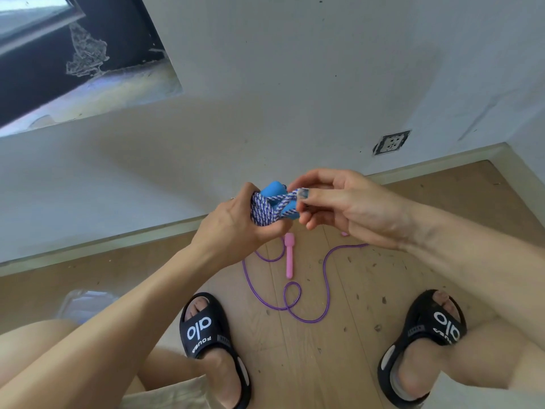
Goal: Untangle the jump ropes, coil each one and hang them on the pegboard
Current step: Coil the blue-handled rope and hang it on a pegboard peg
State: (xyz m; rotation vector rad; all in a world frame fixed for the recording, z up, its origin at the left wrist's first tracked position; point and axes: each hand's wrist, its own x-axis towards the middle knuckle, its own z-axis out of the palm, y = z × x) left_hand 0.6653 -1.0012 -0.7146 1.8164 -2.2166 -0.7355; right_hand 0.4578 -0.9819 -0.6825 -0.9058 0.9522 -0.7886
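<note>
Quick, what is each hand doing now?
Left hand: grips the coiled blue-and-white rope.
Right hand: pinches a strand of that rope.

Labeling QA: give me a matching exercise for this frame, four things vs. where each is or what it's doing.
Things:
1. left hand
2. right hand
3. pink handle
4. purple rope

States:
A. snakes in loops across the floor
B. pinches a strand of the braided rope
C. lies straight on the floor
D. grips the coiled bundle

Pairs: 1-D, 2-B, 3-C, 4-A
</note>
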